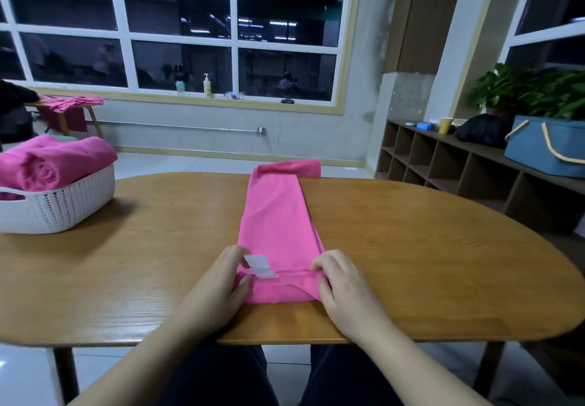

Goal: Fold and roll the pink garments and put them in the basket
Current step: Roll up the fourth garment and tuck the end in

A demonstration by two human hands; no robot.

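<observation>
Head view: one pink garment, thin smooth knit, lay folded in a long strip down the wooden bench, white label showing. Left hand and right hand pinched its near hem, first turn of the roll begun. Rolled pink pieces already filled the white woven-pattern basket, far left. Rolling and binning remained.

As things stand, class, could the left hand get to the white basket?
Probably yes: bare table lies between the left hand and the white basket, though its fingers currently pinch the pink garment.
</observation>
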